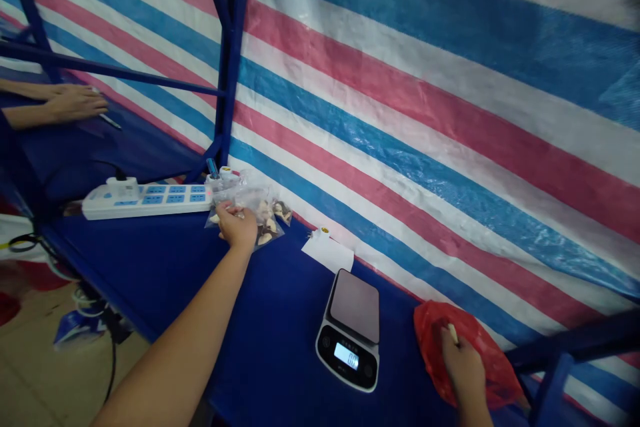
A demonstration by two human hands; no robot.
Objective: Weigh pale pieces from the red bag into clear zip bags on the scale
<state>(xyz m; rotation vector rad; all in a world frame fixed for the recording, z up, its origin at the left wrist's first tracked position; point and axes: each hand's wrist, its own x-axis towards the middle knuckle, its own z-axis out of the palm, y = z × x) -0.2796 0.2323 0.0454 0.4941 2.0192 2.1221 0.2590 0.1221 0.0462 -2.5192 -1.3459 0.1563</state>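
Observation:
My left hand [237,225] is at the clear plastic bags [265,230] by the wall, fingers curled on the near one. Pale and dark brown dried pieces show through the plastic; their kind I cannot make out. Over the mouth of a red plastic bag [435,320], at the right, is my right hand [464,363]. Its fingers pinch a small pale piece [453,333]. Between the hands stands a kitchen scale [356,307], its platform bare and its lit display reading about zero.
A white power strip [170,199] lies at the left, with a plug in it. White paper [327,251] with a small white object [323,232] rests behind the scale. Blue frame posts [233,47] rise at the back. Another person's hands [75,103] rest on the neighbouring table near a pen [110,121].

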